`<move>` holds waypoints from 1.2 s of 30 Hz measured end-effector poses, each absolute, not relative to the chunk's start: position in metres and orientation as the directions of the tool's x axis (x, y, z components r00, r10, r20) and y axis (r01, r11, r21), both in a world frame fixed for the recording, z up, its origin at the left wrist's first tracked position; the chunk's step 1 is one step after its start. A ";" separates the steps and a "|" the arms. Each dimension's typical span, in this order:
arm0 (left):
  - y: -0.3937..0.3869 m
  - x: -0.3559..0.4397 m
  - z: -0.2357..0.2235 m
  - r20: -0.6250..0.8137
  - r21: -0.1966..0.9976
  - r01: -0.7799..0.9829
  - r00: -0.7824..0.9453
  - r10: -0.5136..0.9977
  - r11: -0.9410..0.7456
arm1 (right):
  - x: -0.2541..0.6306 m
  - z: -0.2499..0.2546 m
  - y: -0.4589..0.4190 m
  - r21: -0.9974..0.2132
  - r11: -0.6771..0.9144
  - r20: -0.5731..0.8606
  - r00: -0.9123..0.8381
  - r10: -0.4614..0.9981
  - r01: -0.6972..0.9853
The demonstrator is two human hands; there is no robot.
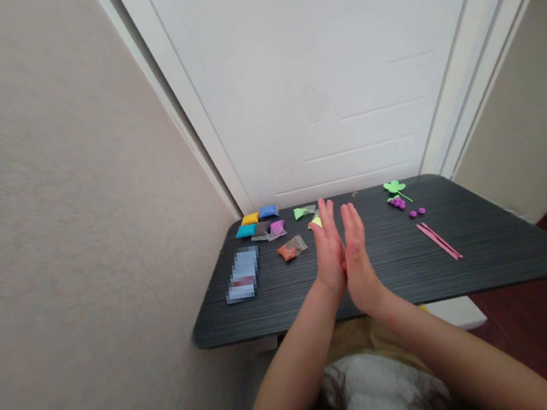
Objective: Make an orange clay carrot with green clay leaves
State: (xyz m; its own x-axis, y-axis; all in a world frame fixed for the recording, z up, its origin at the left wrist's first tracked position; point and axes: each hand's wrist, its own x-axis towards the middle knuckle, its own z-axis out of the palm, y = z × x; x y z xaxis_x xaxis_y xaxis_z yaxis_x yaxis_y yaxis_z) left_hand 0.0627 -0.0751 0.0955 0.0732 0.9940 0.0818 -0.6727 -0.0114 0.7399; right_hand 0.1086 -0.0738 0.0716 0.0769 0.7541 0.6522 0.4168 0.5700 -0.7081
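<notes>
My left hand (329,251) and my right hand (358,257) are held upright above the front half of the table, palms facing and fingers stretched out. Between the heels of the palms a small bit of orange modelling clay (345,265) shows; most of it is hidden. Left of my hands lies an opened clear packet with orange clay (288,251). A yellow clay packet (315,222) is partly covered by my left fingers. Behind it rests a light green clay packet (303,212).
Blue (269,211), yellow-orange (250,219), teal (245,231), dark (261,229) and purple (277,228) packets lie back left, near a blurred phone-like rectangle (243,275). Right are a green clay leaf shape (395,186), purple clay balls (397,203) and pink tools (438,240) on the black table (395,283).
</notes>
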 end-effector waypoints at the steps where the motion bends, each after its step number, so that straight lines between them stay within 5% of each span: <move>1: -0.075 0.063 0.094 0.199 0.756 -0.649 0.107 0.974 -0.083 | 0.110 0.074 -0.070 -0.715 0.570 0.656 0.104 0.748 0.405; 5: -0.077 0.062 0.080 0.347 0.809 -0.558 0.202 0.916 -0.184 | 0.116 0.080 -0.056 -0.797 0.496 0.591 0.274 0.759 0.346; 9: -0.068 0.055 0.078 0.314 0.787 -0.580 0.084 0.946 -0.210 | 0.105 0.066 -0.072 -0.760 0.548 0.614 0.109 0.782 0.349; 12: -0.064 0.056 0.079 0.257 0.770 -0.617 0.062 0.965 -0.165 | 0.101 0.062 -0.070 -0.774 0.530 0.595 0.114 0.795 0.345; 16: -0.071 0.071 0.065 0.089 0.713 -0.701 0.130 0.987 0.028 | 0.115 0.069 -0.043 -0.797 0.475 0.597 0.367 0.714 0.373; 22: -0.068 0.075 0.039 -0.177 0.528 -0.796 0.239 0.955 0.297 | 0.132 0.065 -0.049 -0.688 0.551 0.723 0.378 0.578 0.472; 27: -0.062 0.061 0.043 -0.230 0.482 -0.826 0.203 0.952 0.293 | 0.151 0.069 -0.065 -0.685 0.573 0.727 0.466 0.504 0.449; 36: -0.058 0.052 0.040 -0.214 0.548 -0.804 0.131 0.968 0.230 | 0.154 0.035 -0.091 -0.633 0.589 0.668 -0.029 0.743 0.502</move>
State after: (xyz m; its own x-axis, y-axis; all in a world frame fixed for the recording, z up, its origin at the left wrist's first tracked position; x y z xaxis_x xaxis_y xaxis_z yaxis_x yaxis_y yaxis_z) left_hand 0.0525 -0.0580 0.0403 0.1311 0.9681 -0.2136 -0.8041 0.2299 0.5483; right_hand 0.1542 -0.0914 0.0353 -0.0294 0.7433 0.6683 0.5016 0.5893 -0.6334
